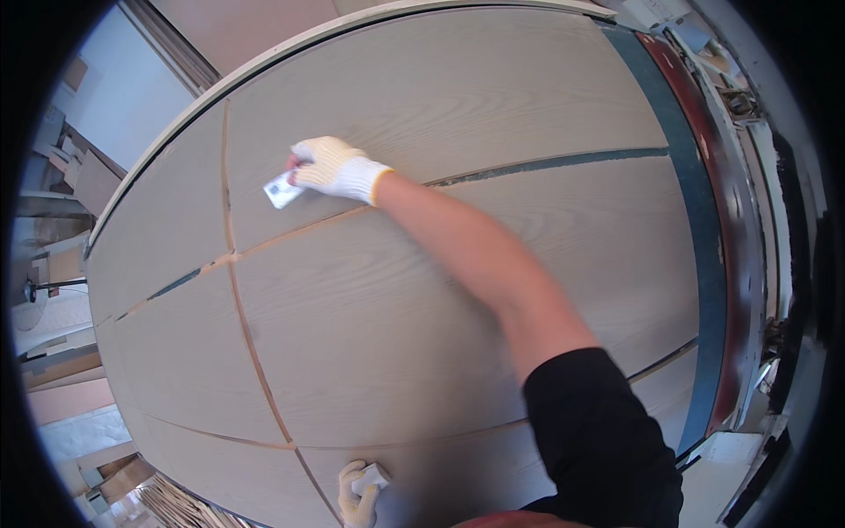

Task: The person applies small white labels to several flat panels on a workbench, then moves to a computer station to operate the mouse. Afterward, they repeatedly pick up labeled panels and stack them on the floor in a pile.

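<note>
My right hand (330, 167), in a cream-and-white knit glove, reaches far out over a large grey-brown wood-grain panel (440, 352). It grips a small flat white rectangular piece (282, 190) with a grey mark, held at or just above the surface; contact is unclear. Something reddish shows at the fingers. At the lower edge, my left hand (356, 499), gloved too, has its fingers and thumb around a small white block (371, 479). The exact kind of either piece cannot be made out.
Narrow orange-brown seams (255, 352) and a dark strip (554, 164) divide the panel. A dark teal band (695, 229) and a reddish-brown edge (723, 264) border its right side. Stacked boards (180, 506) lie at lower left, with a small fan (31, 290) beyond the left edge.
</note>
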{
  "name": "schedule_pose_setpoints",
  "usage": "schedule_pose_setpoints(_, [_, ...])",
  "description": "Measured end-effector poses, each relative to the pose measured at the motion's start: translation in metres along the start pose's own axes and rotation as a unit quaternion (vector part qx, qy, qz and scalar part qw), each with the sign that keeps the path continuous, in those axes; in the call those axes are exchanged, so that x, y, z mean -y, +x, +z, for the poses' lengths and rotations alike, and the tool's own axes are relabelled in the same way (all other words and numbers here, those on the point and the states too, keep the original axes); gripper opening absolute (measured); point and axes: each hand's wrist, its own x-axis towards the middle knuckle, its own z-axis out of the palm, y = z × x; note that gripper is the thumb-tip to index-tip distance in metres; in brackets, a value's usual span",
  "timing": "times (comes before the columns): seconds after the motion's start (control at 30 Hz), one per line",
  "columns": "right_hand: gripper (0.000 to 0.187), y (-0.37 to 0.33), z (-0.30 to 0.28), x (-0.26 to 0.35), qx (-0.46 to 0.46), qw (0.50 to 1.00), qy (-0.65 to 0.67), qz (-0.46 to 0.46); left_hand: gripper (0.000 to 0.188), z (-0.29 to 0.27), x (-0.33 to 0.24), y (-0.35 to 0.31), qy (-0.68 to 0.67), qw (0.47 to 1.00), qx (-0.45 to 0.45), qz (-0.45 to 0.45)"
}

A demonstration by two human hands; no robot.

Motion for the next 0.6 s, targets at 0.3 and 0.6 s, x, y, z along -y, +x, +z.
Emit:
schedule_pose_setpoints(0.3, [0.046, -0.085, -0.130, -0.035, -0.109, 0.829, -0.493, 0.240, 0.022, -0.013, -0.024, 0.018, 0.059, 0.995, 0.073, 0.044])
schedule_pose_setpoints(0.6, [0.033, -0.152, 0.023, 0.142, 0.246, 0.968, 0.028, 0.046, 0.034, -0.014, -0.067, 0.027, -0.363, 0.923, 0.053, -0.117])
